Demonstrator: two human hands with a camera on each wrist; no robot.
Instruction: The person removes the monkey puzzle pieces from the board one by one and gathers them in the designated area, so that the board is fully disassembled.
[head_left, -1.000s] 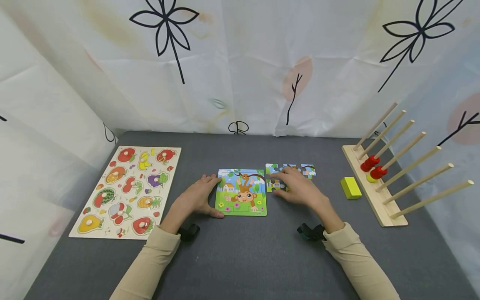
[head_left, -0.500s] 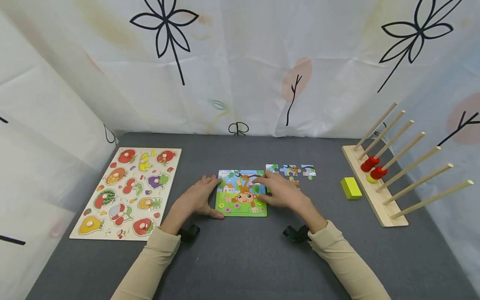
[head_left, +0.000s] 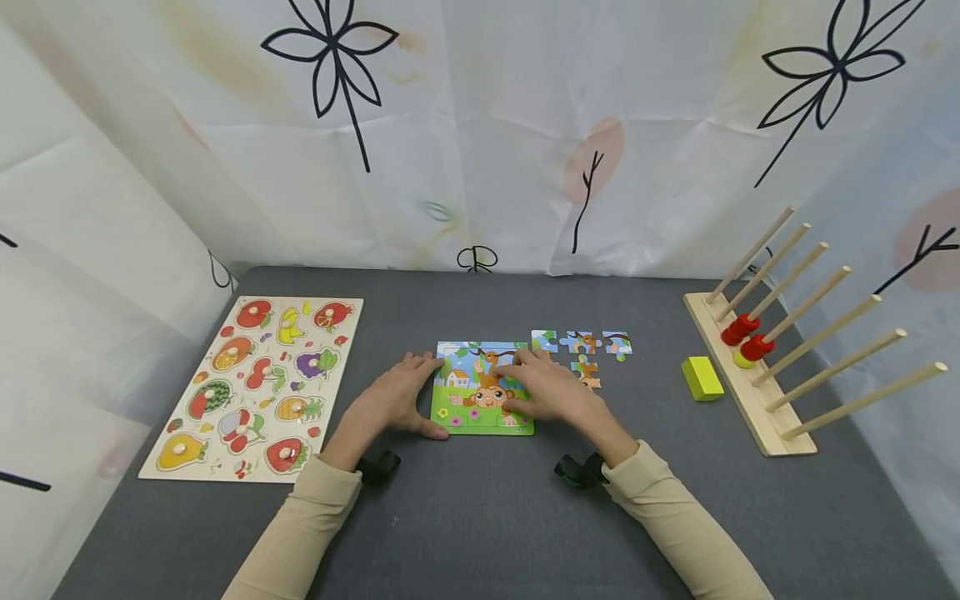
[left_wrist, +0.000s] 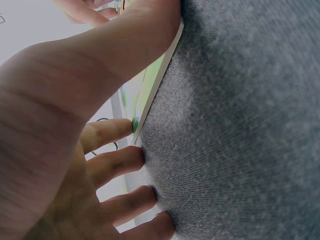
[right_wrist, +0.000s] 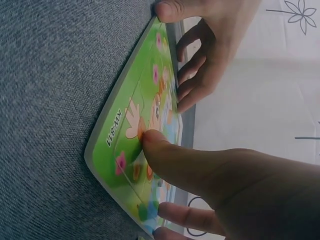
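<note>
A square monkey puzzle board (head_left: 454, 398) lies flat in the middle of the head view. My left hand (head_left: 388, 392) braces its left side, thumb at the near corner, fingers spread along the edge. My right hand (head_left: 551, 387) rests over the board's right part. In the right wrist view, its thumb (right_wrist: 160, 142) touches the picture beside the monkey's hand, and its other fingertips reach the right edge. Whether a loose piece lies under this palm is hidden. Several loose puzzle pieces (head_left: 581, 342) lie just beyond the right hand.
A wooden fruit board (head_left: 258, 392) lies at the left. On the right stands a wooden peg rack (head_left: 750, 383) with red and yellow rings, its tall pegs leaning outward. A yellow block (head_left: 702, 378) sits beside the rack. A patterned cloth (head_left: 480, 142) hangs behind the table.
My right hand has moved left from the loose pieces onto the puzzle board's right part, uncovering a lower loose piece. The left hand has stayed at the board's left edge.
</note>
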